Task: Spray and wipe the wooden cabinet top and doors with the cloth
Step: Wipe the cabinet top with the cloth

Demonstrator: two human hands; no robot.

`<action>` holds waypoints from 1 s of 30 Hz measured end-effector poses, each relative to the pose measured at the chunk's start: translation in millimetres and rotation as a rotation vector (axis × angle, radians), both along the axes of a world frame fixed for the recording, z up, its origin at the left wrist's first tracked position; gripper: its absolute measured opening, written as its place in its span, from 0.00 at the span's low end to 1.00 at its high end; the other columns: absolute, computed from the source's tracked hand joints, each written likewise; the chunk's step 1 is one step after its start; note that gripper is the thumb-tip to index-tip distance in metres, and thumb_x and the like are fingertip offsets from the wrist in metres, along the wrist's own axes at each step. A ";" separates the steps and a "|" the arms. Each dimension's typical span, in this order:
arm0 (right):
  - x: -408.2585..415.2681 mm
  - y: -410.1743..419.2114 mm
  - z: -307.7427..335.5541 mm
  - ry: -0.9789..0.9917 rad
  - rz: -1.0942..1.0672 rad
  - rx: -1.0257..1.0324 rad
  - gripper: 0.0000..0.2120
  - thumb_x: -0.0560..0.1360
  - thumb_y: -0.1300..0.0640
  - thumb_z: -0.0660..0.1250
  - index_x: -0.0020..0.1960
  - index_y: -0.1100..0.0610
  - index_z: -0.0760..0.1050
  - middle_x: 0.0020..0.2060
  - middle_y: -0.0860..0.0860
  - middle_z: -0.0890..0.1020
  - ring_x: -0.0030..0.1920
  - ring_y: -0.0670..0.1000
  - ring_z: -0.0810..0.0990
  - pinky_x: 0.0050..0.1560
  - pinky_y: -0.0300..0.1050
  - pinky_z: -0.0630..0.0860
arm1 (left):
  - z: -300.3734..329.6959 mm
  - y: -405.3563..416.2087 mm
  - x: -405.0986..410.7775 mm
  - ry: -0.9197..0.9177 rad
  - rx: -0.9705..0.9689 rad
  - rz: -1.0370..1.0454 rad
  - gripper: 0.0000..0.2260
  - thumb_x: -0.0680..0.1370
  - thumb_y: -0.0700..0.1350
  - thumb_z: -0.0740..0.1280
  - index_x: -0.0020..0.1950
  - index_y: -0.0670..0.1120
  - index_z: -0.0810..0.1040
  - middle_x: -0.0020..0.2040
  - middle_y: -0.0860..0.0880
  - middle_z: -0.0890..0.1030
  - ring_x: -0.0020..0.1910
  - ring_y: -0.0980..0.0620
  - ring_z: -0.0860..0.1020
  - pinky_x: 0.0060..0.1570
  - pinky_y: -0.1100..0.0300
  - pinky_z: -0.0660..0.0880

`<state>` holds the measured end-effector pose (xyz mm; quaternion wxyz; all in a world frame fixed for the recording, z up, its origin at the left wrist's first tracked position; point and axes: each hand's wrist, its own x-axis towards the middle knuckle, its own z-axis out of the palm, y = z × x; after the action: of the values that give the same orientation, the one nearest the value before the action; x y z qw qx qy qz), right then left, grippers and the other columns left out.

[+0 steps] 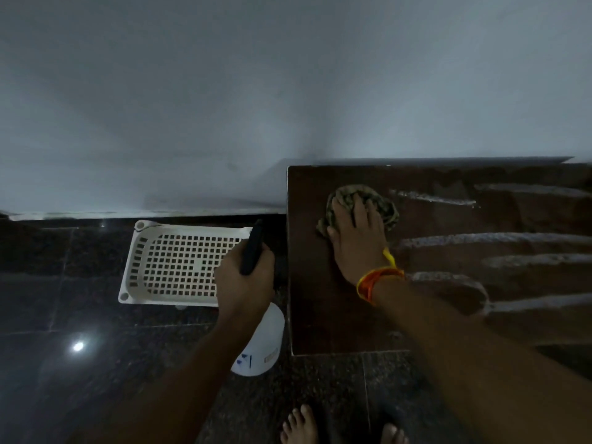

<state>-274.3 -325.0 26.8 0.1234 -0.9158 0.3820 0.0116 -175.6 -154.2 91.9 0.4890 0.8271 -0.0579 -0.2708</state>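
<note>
The dark wooden cabinet top (323, 315) fills the right half of the view, with pale wet streaks across its right side. A crumpled olive cloth (382, 203) lies near the top's back left corner, and my right hand (355, 238) presses flat on it; an orange thread band circles that wrist. Left of the cabinet, over the floor, my left hand (245, 283) grips a spray bottle (261, 341) with a white body and a dark spray head. The cabinet doors are out of sight.
A white perforated plastic basket (134, 261) sits on the dark tiled floor (96, 363) left of the cabinet, against a pale wall (192, 107). My bare feet (301, 424) stand at the cabinet's near left corner.
</note>
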 end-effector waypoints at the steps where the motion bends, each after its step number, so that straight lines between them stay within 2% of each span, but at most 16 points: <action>1: -8.4 6.0 1.3 0.011 0.013 0.002 0.24 0.80 0.48 0.55 0.75 0.51 0.58 0.74 0.61 0.60 0.73 0.67 0.57 0.72 0.61 0.54 | 2.7 0.4 -4.1 0.019 0.003 0.003 0.09 0.79 0.43 0.66 0.41 0.43 0.78 0.38 0.32 0.79 0.31 0.37 0.77 0.33 0.41 0.78; 3: -11.9 3.3 1.8 0.051 0.032 0.027 0.25 0.80 0.46 0.53 0.76 0.49 0.56 0.74 0.60 0.59 0.73 0.67 0.56 0.73 0.61 0.53 | 7.4 1.1 -12.8 0.051 -0.006 0.008 0.08 0.79 0.43 0.66 0.40 0.45 0.78 0.38 0.32 0.80 0.30 0.42 0.76 0.32 0.46 0.78; 6: 3.1 -15.7 -1.5 0.053 0.037 0.034 0.25 0.80 0.45 0.51 0.76 0.47 0.54 0.76 0.58 0.56 0.73 0.66 0.54 0.73 0.61 0.51 | 6.7 4.9 -23.0 0.049 -0.003 0.001 0.08 0.79 0.42 0.66 0.41 0.42 0.78 0.36 0.33 0.79 0.27 0.46 0.75 0.28 0.53 0.76; 10: 6.1 -19.1 -3.7 0.015 0.015 0.042 0.25 0.80 0.46 0.52 0.76 0.47 0.54 0.76 0.58 0.54 0.74 0.66 0.52 0.73 0.61 0.49 | 4.8 12.0 -36.1 0.029 0.013 0.009 0.08 0.78 0.42 0.66 0.42 0.40 0.78 0.36 0.34 0.80 0.28 0.44 0.76 0.31 0.47 0.77; 15: -53.6 40.9 6.4 0.028 0.049 0.059 0.24 0.81 0.47 0.52 0.76 0.48 0.55 0.75 0.59 0.56 0.74 0.66 0.52 0.74 0.60 0.50 | 15.9 24.3 -49.4 0.038 0.018 0.050 0.09 0.79 0.42 0.66 0.40 0.42 0.78 0.37 0.34 0.80 0.25 0.50 0.75 0.26 0.56 0.75; 19: -78.3 61.8 5.8 0.070 0.066 0.095 0.24 0.80 0.46 0.53 0.75 0.47 0.56 0.75 0.58 0.58 0.74 0.65 0.53 0.73 0.61 0.51 | 22.7 26.0 -57.2 0.033 0.028 0.063 0.09 0.80 0.43 0.66 0.39 0.46 0.77 0.38 0.36 0.81 0.29 0.47 0.77 0.34 0.48 0.79; 21: -68.6 52.4 3.4 0.060 0.076 0.072 0.24 0.80 0.45 0.52 0.75 0.46 0.56 0.75 0.57 0.58 0.73 0.64 0.55 0.73 0.60 0.52 | 22.1 27.7 -61.0 0.022 0.014 0.067 0.09 0.80 0.43 0.66 0.39 0.47 0.77 0.38 0.36 0.81 0.30 0.48 0.77 0.33 0.50 0.78; 24: -55.5 37.9 -0.2 0.040 0.077 0.055 0.24 0.80 0.45 0.52 0.75 0.46 0.56 0.75 0.57 0.57 0.73 0.64 0.55 0.73 0.59 0.51 | 18.6 28.2 -67.9 -0.007 0.007 0.044 0.08 0.79 0.43 0.66 0.42 0.42 0.78 0.40 0.34 0.81 0.31 0.43 0.77 0.34 0.48 0.78; 28: -70.9 51.8 4.6 0.016 0.073 0.083 0.25 0.81 0.46 0.52 0.76 0.47 0.52 0.77 0.57 0.53 0.76 0.63 0.48 0.74 0.60 0.48 | 20.7 25.8 -80.1 0.021 0.003 0.058 0.10 0.79 0.44 0.65 0.41 0.40 0.78 0.36 0.35 0.80 0.25 0.50 0.77 0.26 0.55 0.76; 30: -92.5 70.6 8.4 0.033 0.085 0.109 0.25 0.81 0.46 0.51 0.76 0.47 0.50 0.77 0.57 0.52 0.76 0.63 0.47 0.75 0.61 0.48 | 23.3 24.5 -85.9 0.026 0.020 0.064 0.10 0.79 0.44 0.65 0.40 0.41 0.78 0.36 0.36 0.81 0.25 0.51 0.77 0.24 0.57 0.76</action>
<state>-366.8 -254.4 35.2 0.1662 -0.9229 0.3434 0.0528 -261.5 -129.7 115.2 0.4900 0.8297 -0.0222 -0.2663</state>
